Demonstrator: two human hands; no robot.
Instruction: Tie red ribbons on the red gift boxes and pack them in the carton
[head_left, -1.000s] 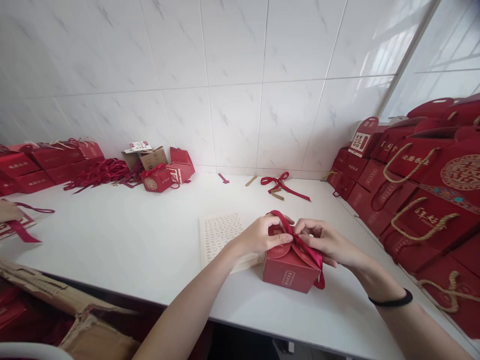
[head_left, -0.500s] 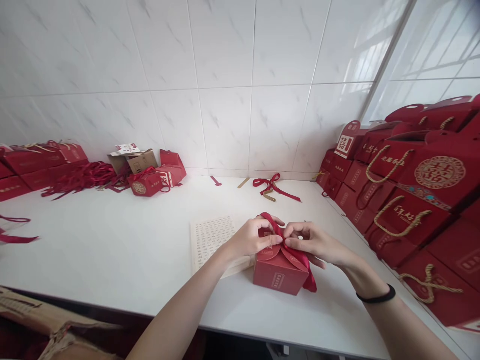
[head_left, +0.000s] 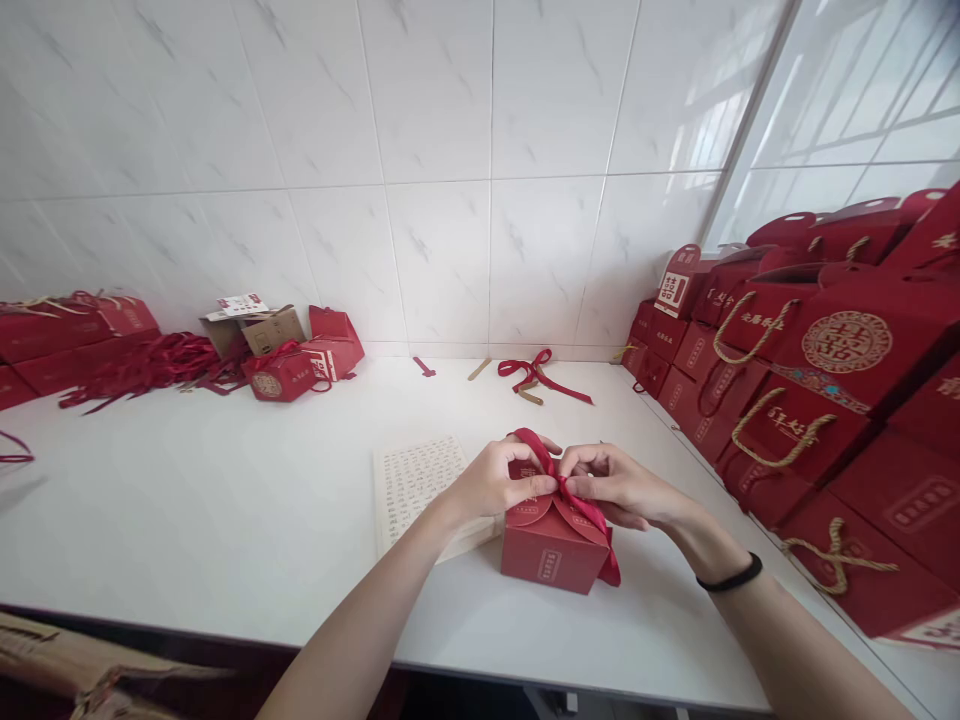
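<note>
Head view: the red gift box [head_left: 574, 562] sits upright on the white table [head_left: 225, 500], label [head_left: 550, 567] towards the wearer, long axis unclear beneath the hands. Left hand [head_left: 495, 482] and right hand [head_left: 616, 487] pinch its red ribbon [head_left: 586, 509], fingertips partly hiding the knot; left of it, a written sheet [head_left: 416, 485] is partly covered.

On my feed, the box [head_left: 551, 555] is muted red with pale printed lettering, its ribbon [head_left: 586, 509] glossy crimson. I see a white tabletop [head_left: 225, 520], cream paper [head_left: 416, 490] rowed with dark writing, grey-veined white tiles [head_left: 435, 90], and a black wristband [head_left: 729, 576].
</note>
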